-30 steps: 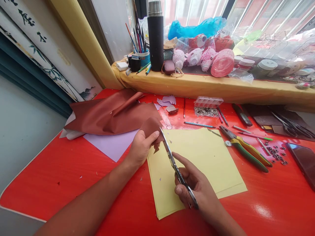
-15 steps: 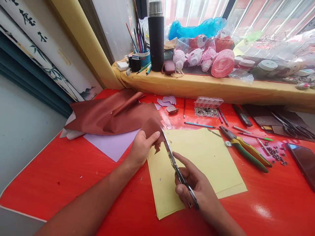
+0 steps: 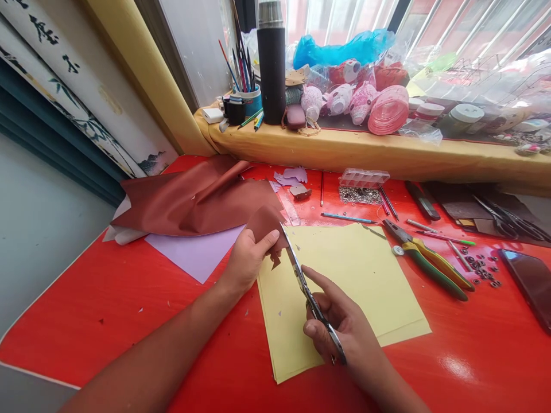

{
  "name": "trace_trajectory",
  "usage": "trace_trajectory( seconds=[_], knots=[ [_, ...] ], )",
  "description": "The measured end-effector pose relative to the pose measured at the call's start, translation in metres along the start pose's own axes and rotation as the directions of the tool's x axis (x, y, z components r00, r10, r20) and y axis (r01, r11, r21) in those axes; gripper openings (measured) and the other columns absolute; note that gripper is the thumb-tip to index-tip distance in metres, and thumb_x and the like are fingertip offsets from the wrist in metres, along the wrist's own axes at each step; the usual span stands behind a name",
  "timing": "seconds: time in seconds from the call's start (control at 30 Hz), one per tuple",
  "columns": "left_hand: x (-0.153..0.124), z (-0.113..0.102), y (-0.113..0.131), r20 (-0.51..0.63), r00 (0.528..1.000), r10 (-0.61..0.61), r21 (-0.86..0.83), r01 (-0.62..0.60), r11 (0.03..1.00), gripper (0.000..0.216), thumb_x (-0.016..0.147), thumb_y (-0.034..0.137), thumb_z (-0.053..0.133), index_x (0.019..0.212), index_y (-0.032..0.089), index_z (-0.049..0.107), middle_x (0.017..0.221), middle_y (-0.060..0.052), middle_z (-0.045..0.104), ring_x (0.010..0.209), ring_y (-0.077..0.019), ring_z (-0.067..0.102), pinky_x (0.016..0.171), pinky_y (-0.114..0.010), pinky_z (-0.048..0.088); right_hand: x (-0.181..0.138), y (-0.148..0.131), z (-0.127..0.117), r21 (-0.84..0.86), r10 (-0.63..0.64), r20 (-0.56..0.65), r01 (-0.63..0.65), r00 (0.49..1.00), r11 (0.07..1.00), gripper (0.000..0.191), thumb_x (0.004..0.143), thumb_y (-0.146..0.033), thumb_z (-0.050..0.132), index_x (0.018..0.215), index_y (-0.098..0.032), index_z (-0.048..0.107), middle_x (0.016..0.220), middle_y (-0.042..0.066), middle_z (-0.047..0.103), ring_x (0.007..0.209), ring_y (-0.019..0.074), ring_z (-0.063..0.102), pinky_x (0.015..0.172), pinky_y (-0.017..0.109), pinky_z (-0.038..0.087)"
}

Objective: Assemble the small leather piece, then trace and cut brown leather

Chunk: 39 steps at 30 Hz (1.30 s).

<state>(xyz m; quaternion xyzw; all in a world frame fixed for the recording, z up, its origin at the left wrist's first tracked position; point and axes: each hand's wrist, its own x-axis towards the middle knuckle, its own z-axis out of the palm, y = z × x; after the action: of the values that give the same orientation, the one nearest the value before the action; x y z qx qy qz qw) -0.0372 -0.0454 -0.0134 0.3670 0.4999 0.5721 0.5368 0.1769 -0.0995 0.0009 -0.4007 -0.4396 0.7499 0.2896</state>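
Note:
My left hand pinches a small piece of brown paper between thumb and fingers, held just above the table. My right hand grips metal scissors through the handles, index finger stretched along them. The blades point up and away, their tips meeting the brown piece's right edge. Both hands hover over a stack of yellow paper sheets on the red table.
A large crumpled brown sheet and a lilac sheet lie at left. Pliers with green-yellow handles, pencils, a clear bead box, small rings and a phone lie at right. A cluttered yellow sill holds a black flask and brush cup.
Almost nothing differs; the scissors and both hands hold their places, with only a slight shift of the view.

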Motion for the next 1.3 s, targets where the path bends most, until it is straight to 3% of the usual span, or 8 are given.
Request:
trace_trajectory(
  seconds=[1.3],
  knots=[
    [-0.0008,0.0011,-0.0008,-0.029,1.0,-0.011,-0.02,0.01,1.0,0.034,0.09,0.042,0.078,0.074,0.016,0.064,0.064,-0.002,0.063,0.055,-0.0133,0.058,0.048,-0.024,0.046,-0.0002,0.002,-0.0001,0.046,-0.027,0.03,0.025,0.999,0.999,0.092,0.081,-0.054,0.089,0.158,-0.024,0.047,0.07,-0.009,0.046,0.045,0.0055,0.039,0.042,0.021,0.031]
  ],
)
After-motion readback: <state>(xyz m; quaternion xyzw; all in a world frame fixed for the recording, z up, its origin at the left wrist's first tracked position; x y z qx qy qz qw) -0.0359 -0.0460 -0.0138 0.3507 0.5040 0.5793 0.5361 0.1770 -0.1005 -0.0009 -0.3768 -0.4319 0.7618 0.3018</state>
